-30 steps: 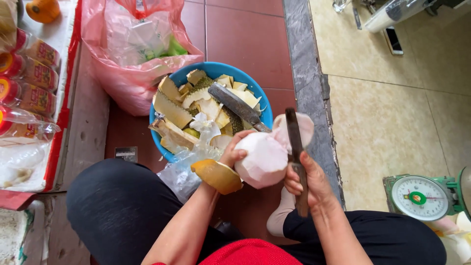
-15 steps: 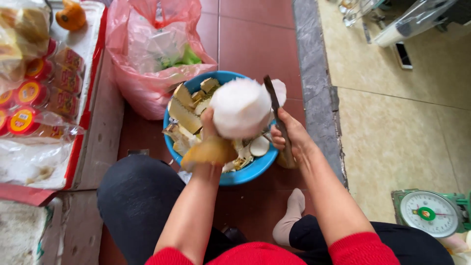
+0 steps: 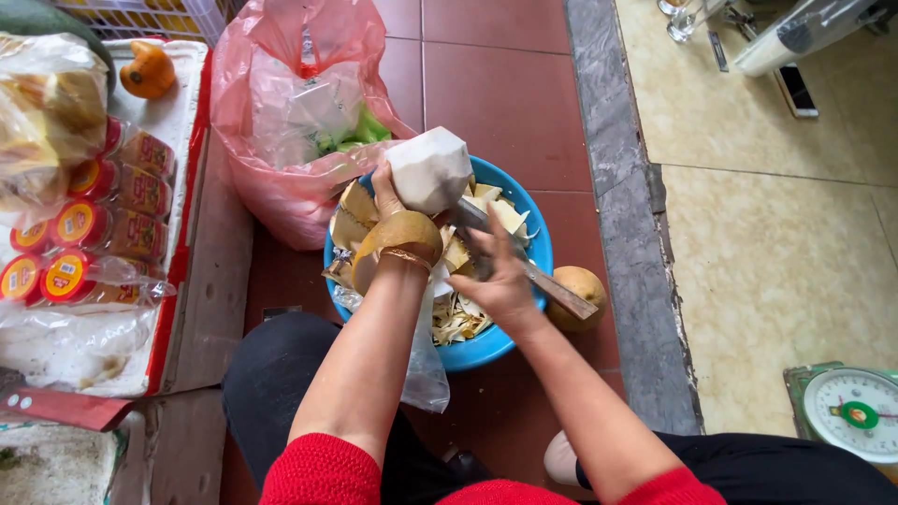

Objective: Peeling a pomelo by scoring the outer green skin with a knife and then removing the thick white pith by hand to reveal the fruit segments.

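A pink plastic bag (image 3: 281, 140) sits on the red tiled floor and serves as landmark. To its left lie round red-lidded packets (image 3: 84, 234) under clear wrap, with an orange fruit (image 3: 148, 72) above them. Far to its right, across a grey stone strip (image 3: 622, 187), stands a green weighing scale (image 3: 851, 411); a phone (image 3: 795, 89) lies on cream tiles.

red tile floor (image 3: 510, 103) with blue basin (image 3: 535, 245), pink bag (image 3: 271, 178), scale (image 3: 847, 411)

Open floor tiles (image 3: 505, 103) at upper centre and beige floor at right. Pink bag (image 3: 281, 122) crowds the blue basin (image 3: 533, 238) from upper left; packaged goods (image 3: 84, 234) block left edge; scale (image 3: 856, 411) lower right.
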